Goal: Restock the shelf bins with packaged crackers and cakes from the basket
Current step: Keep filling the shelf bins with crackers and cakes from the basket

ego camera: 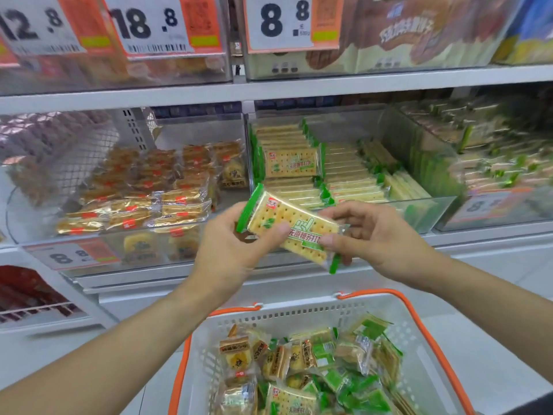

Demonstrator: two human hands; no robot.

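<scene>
Both hands hold one cracker pack (288,229) in the air in front of the shelf (269,88), above the basket (299,314). The left hand (230,250) pinches the pack's left half, thumb on its printed face near the green end seal; the right hand (374,235) grips its right half, thumb on the face and fingers curled behind. The pack lies tilted, its left end higher than its right. Just behind it stands the clear cracker bin (419,211), holding rows of the same green-edged packs, most on edge and one lying flat on top at the back left. To the left, a second clear bin (39,232) holds cakes (155,190) in gold wrappers with red labels. The white basket with orange handles sits below the hands and holds a loose mix of cracker packs and wrapped cakes. Price tags (278,22) hang on the bins above.
</scene>
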